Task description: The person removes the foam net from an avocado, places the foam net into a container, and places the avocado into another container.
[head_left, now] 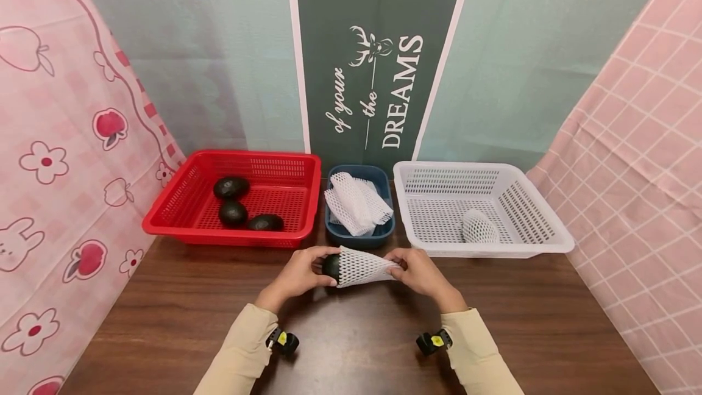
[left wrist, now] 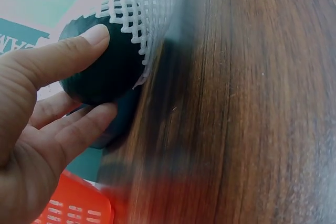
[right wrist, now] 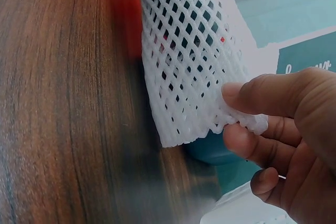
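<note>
Over the front middle of the table, my left hand (head_left: 300,272) grips a dark avocado (head_left: 331,266) by its outer end, thumb on one side and fingers on the other. A white foam net sleeve (head_left: 364,266) covers the avocado's other end and narrows toward the right. My right hand (head_left: 419,270) pinches that narrow end between thumb and fingers. In the left wrist view the avocado (left wrist: 102,61) shows bare near the thumb, with the net's edge across it. The right wrist view shows the net (right wrist: 189,61) hanging slack beside the pinching fingertips.
A red basket (head_left: 219,238) at the left holds several avocados. Behind the hands, a blue bin (head_left: 360,241) contains loose foam nets (head_left: 356,203). At the right, a white basket (head_left: 488,250) holds one netted avocado (head_left: 479,227). Cloth curtains stand behind and on both sides.
</note>
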Available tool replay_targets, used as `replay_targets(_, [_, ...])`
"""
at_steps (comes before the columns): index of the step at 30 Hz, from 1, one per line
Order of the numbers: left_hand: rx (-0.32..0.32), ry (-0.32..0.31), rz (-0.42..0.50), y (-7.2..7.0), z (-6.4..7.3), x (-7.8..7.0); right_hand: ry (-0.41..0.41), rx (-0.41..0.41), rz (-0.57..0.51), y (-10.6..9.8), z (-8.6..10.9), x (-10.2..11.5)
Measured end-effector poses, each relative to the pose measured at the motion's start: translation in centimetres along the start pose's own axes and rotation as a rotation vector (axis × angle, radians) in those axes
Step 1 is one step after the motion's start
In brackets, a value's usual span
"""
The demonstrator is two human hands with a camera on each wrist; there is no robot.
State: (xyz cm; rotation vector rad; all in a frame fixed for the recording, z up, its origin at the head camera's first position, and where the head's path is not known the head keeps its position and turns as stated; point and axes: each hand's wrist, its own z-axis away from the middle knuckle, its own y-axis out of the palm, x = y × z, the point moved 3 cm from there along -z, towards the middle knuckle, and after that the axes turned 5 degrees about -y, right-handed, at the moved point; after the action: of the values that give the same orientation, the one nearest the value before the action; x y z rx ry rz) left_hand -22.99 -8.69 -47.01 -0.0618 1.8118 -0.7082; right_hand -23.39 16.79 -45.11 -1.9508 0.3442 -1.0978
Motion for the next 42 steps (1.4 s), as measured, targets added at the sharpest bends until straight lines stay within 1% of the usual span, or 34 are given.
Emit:
replay_targets(7, [0.009,-0.021,0.027,-0.1,0.2,0.3,-0.017,0.002,-0.011,0.3,-0.1,-0.1])
replay_targets(12, [0.010,-0.025,0.019,-0.2,0.4,0.4,-0.024,0.002,-0.001,0.6,-0.1,-0.3])
replay_targets(18, [0.007,-0.030,-0.038,-0.3,0.6,0.5,-0.020,0.009,-0.014,0.7,-0.1,-0.5])
replay_targets(21, [0.006,-0.028,-0.063,-0.3,0.6,0.6,-0.026,0.016,-0.004,0.7,-0.1,-0.5])
replay_targets(29, [-0.014,-0.041,-0.112,0.0,0.3,0.6,-0.038,0.024,0.100,1.0,-0.4,0.0])
replay_targets(32, [-0.025,-0.044,-0.154,0.1,0.2,0.6,-0.043,0.038,0.096,1.4,-0.6,0.4])
replay_targets(36, [-0.031,-0.027,-0.199,0.2,0.1,0.6,-0.030,0.060,0.063,2.0,-0.9,0.6])
replay_targets(39, [-0.035,-0.024,-0.206,0.2,0.1,0.6,-0.024,0.067,0.036,2.3,-1.1,0.7])
replay_targets(42, [-0.043,-0.035,-0.210,0.2,0.1,0.6,-0.035,0.059,0.024,2.5,-1.2,0.9])
